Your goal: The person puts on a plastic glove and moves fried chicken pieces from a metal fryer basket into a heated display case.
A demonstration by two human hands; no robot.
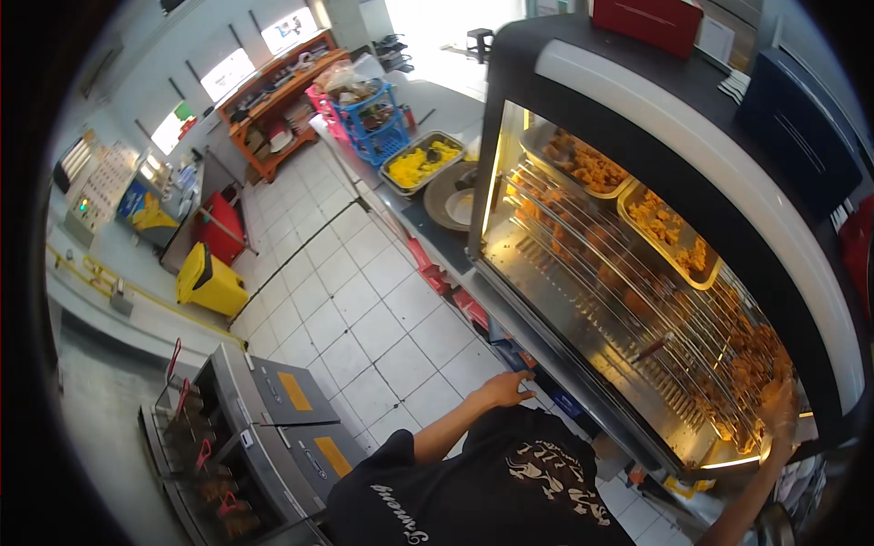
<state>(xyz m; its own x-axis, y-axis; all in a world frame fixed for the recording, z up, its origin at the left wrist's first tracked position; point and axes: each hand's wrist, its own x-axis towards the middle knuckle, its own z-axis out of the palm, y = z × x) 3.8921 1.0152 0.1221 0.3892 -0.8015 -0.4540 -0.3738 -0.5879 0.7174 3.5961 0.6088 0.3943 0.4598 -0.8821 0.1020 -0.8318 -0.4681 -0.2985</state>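
Observation:
A glass-fronted food warmer (689, 471) with a black and white frame stands at my right. My right hand (778, 406) reaches into its near end and seems to wear a clear plastic glove. It is at the fried chicken pieces (748, 368) on the wire rack (655, 327); its fingers are blurred, so whether it grips a piece is unclear. More fried pieces lie farther along the rack. Above them sit metal trays (707, 273) of smaller fried pieces. My left hand (509, 390) is held out beside the counter edge, fingers apart, with nothing in it.
Beyond the warmer, a counter bears a tray of yellow food (423, 164), a round pan (440, 205) and a blue plastic rack (372, 123). Deep fryers (293, 392) with red-handled baskets stand at left. A yellow bin (212, 280) stands on the tiled floor (369, 321).

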